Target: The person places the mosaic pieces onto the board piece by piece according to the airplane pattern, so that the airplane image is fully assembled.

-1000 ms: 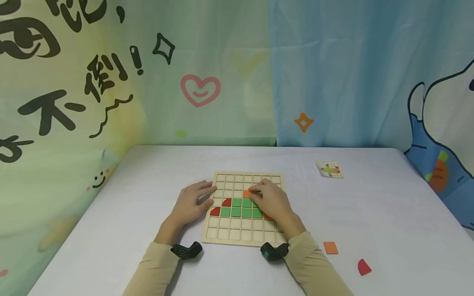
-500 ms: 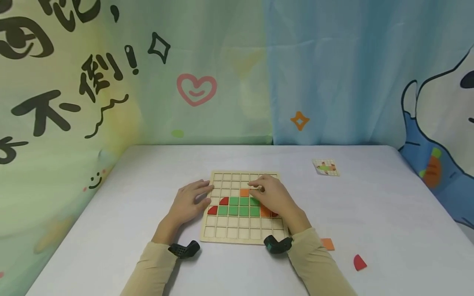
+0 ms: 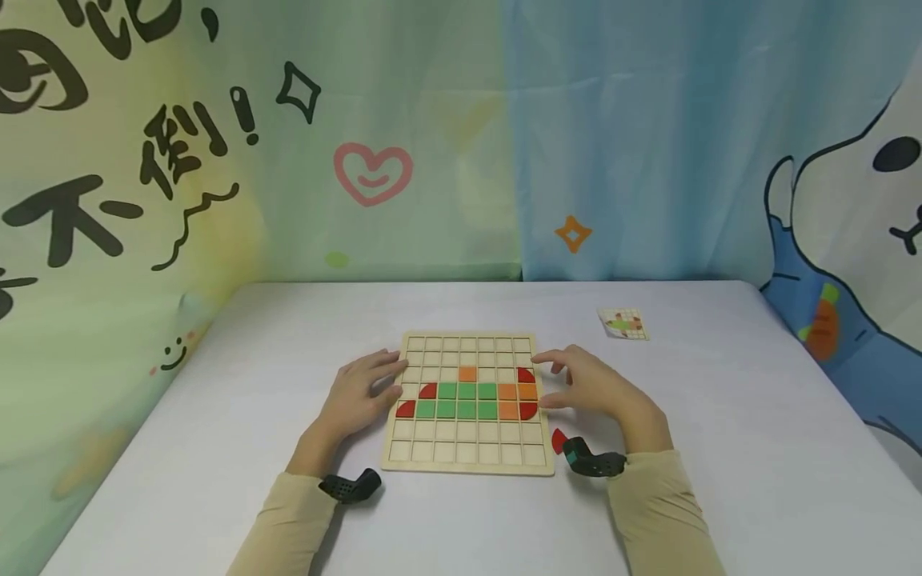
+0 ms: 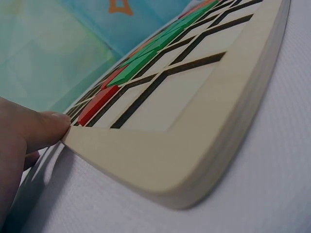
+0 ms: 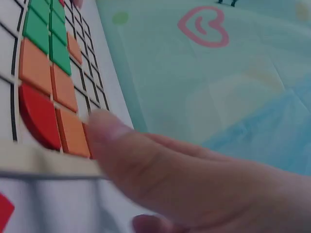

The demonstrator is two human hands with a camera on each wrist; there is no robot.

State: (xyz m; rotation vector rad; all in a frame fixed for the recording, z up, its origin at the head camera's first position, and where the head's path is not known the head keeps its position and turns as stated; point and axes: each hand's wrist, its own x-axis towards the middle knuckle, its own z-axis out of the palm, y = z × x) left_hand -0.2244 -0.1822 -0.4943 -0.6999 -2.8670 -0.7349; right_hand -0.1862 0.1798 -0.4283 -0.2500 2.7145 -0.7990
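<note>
A wooden grid board (image 3: 468, 458) lies flat on the table, with green square tiles (image 3: 467, 390) in two rows. Red quarter-round tiles (image 3: 406, 410) sit at both ends, and orange square tiles (image 3: 507, 410) adjoin the green ones. One more orange tile (image 3: 467, 374) stands above the green rows. My left hand (image 3: 363, 396) touches the board's left edge with its fingers loosely spread; in the left wrist view the thumb (image 4: 53, 127) is at the rim. At the right edge my right hand (image 3: 598, 392) hovers with thumb and fingers apart, holding nothing.
A loose red quarter-round tile (image 3: 558, 442) lies on the table beside the right wristband (image 3: 592, 460). Farther back on the right is a small pattern card (image 3: 623, 324) with a coloured grid picture. Printed curtains (image 3: 461, 160) hang behind the white table (image 3: 288, 320).
My right hand has drawn off the board to its right edge, uncovering the right-hand tiles. My left hand stays at the left edge. The loose orange tile is now hidden. The head view has panned right.
</note>
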